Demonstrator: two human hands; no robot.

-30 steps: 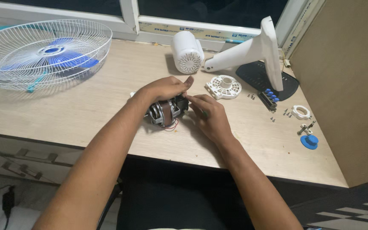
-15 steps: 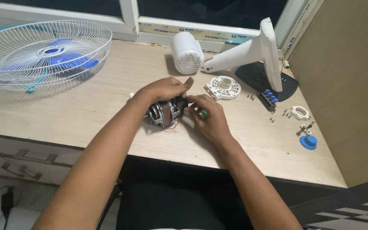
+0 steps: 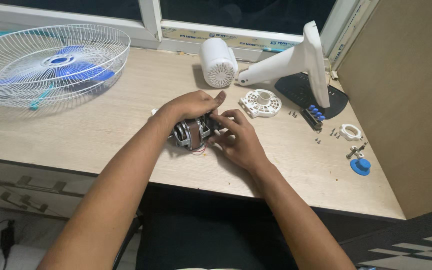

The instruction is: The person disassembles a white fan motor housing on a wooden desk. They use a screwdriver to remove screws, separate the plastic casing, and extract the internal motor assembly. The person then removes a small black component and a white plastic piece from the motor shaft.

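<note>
Barely shifted since earlier: left hand [image 3: 191,105] clamped over fan motor [image 3: 192,134] at mid table [image 3: 101,125], right hand [image 3: 238,137] pinching its right end; probably heavy, rigid, best held by metal frame, not wires.

Looks like a home room used as a makeshift repair spot: light wood tabletop [image 3: 101,125] under a white-framed window [image 3: 151,20], dark outside, w/ fan parts spread out, e.g. grille [image 3: 51,65], stand [image 3: 296,60], screws [image 3: 292,114].
</note>
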